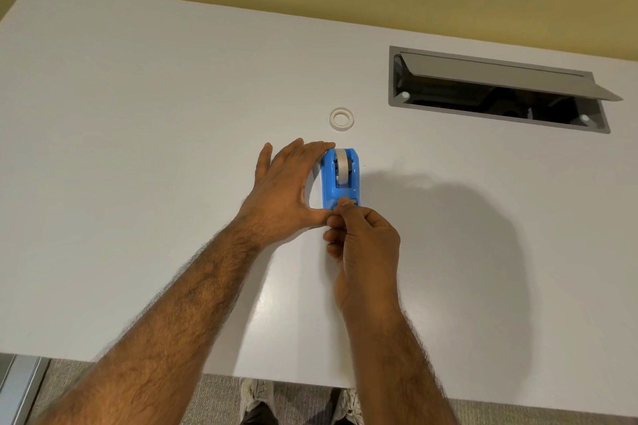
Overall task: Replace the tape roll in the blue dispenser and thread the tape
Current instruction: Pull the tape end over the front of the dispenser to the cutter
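Observation:
The blue dispenser [340, 179] stands on the white table [138, 148] with a white tape roll [342, 166] seated in it. My left hand [284, 188] braces the dispenser's left side, fingers at its far end and thumb at its near corner. My right hand [362, 245] is bunched at the dispenser's near end, its fingertips pinched together at the cutter; the tape end itself is too small to make out. A second, thin tape ring [341, 119] lies flat on the table just beyond the dispenser.
An open cable hatch [497, 93] with a raised grey lid is sunk in the table at the back right. The table's near edge runs below my forearms, with carpet and my shoes [257, 397] beneath it. A yellow wall lies behind the table.

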